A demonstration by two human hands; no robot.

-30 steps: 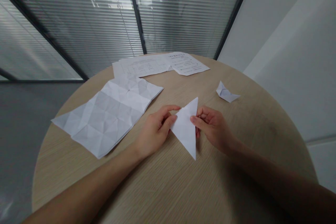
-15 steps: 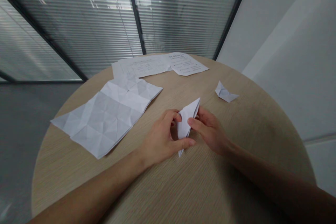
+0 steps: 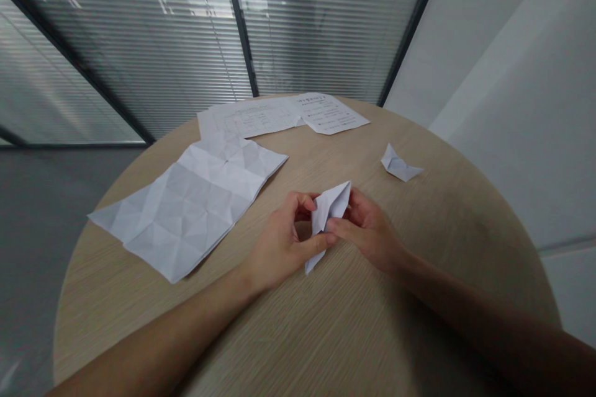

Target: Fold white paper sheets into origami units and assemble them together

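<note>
Between my two hands is a small piece of folded white paper (image 3: 331, 203), tilted, with one pointed tip up to the right and another down to the left. My left hand (image 3: 286, 245) grips its left side, the thumb across the lower front and the fingers curled at the upper edge. On the right side my right hand (image 3: 367, 226) pinches it, thumb on the front layer and fingers behind, partly hidden. A fold stands slightly apart along the middle of the paper.
Creased white sheets (image 3: 190, 205) lie on the round wooden table (image 3: 288, 335) to the left. Printed sheets (image 3: 279, 115) rest along the far edge. A small folded paper piece (image 3: 399, 166) sits at the right. Behind the table are glass panels with blinds (image 3: 326, 25).
The folded paper has turned and shifted slightly left and down at its tips, and its front fold shows more. My right thumb has moved a little left and lower.
</note>
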